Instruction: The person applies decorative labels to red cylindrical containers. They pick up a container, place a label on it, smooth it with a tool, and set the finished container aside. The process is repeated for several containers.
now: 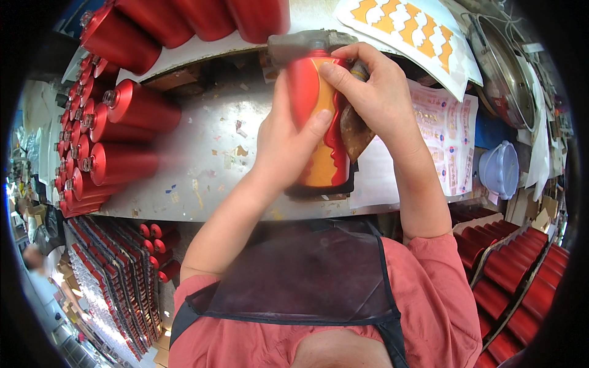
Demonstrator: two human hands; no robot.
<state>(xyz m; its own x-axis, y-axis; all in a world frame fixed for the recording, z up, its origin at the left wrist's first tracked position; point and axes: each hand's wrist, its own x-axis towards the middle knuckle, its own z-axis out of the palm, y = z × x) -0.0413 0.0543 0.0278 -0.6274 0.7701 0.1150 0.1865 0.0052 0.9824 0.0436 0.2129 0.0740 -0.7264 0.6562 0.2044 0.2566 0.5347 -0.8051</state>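
A glossy red bottle [341, 158] lies on a dark rest on the bench, its neck pointing away from me. Along its upper side runs an orange wavy-edged decal strip [322, 170]. My left hand [290, 133] wraps the bottle's left side, with the thumb on the strip. At the shoulder, my right hand [379, 85] sets its thumb on the strip's far end and curls its index finger by the neck. Beneath my right hand is a scraper with a rusty blade [355, 133]. A worn grey block [285, 46] sits beyond the neck.
Several red bottles [133, 163] are stacked at the left. A sheet of orange strips [405, 27] lies at the far right, above printed sheets [453, 138]. A lavender bucket [499, 170] stands to the right. Racks of red bottles [506, 276] flank me below. A person [41, 267] is at far left.
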